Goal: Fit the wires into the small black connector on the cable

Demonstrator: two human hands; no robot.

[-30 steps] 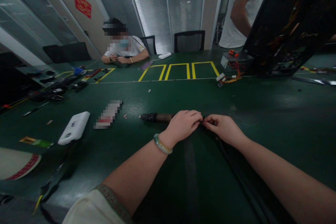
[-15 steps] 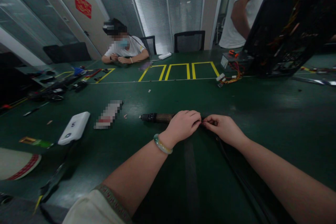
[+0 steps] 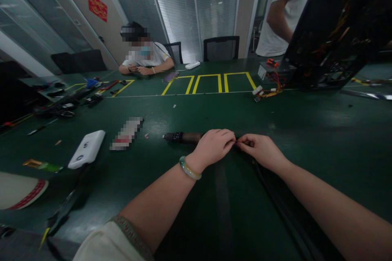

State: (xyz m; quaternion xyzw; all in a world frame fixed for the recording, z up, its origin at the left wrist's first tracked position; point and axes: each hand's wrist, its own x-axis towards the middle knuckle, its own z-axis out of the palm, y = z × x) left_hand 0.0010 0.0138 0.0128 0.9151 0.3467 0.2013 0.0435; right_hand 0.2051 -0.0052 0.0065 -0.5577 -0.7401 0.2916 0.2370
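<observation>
My left hand [image 3: 216, 144] lies over the right end of a dark cylindrical tool [image 3: 191, 138] with a black, pointed tip toward the left. Its fingers are closed, and what they pinch is too small to tell. Close beside it on the right, my right hand [image 3: 260, 149] is also closed, thumb and forefinger pinched near the left fingertips on something tiny that I cannot make out. Black cables [image 3: 272, 195] run from beneath my right hand toward the lower right. A bangle is on my left wrist.
A white power strip [image 3: 87, 149], a green screwdriver [image 3: 45, 166] and a pale cup [image 3: 21, 191] are at the left. Across the green table [image 3: 183, 114] a masked person sits. A black computer case [image 3: 330, 40] stands back right, another person behind it.
My hands have barely moved. Across the table, the seated person's hands and head have shifted slightly, and the standing person's arm has moved a little.
</observation>
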